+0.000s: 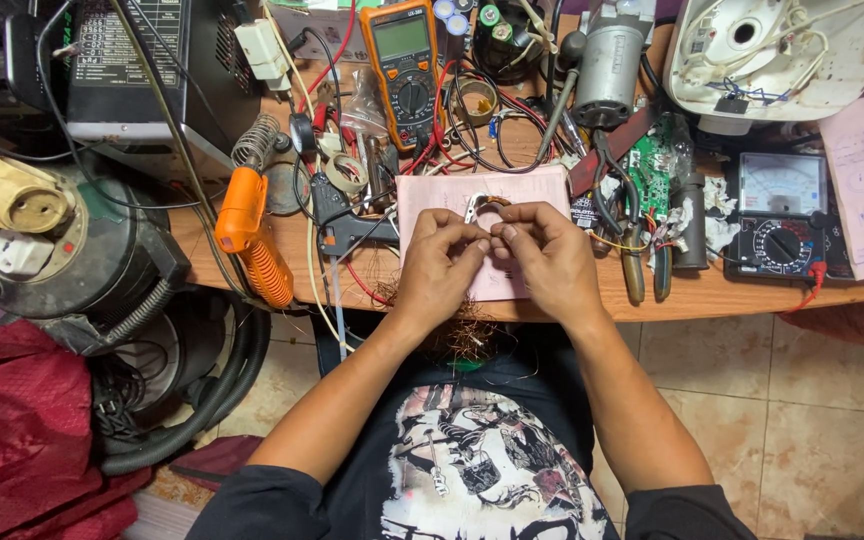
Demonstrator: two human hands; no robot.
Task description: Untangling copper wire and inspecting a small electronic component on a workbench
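Head view is showing a small coil of copper-coloured wire with a metal piece (482, 208) being held between both hands above a pink paper sheet (432, 195) on the wooden workbench (732, 292). The left hand (439, 262) is pinching the coil's near side with thumb and forefinger, and the right hand (548, 258) is grasping its other side, fingertips of both meeting over it. How the wire is being worked is too small to tell; loose copper strands (467, 335) are lying just below the pink sheet at the bench edge, which suggests that some wire is already stripped off or unwound while the coil is remaining in hand, unfinished. Left of the pink sheet an orange heat tool (252, 235) is lying; behind it an orange digital multimeter (404, 60) is standing among red and black leads. Right of the sheet pliers (642, 260), a green circuit board (650, 165) and an analogue meter (780, 215) are resting.
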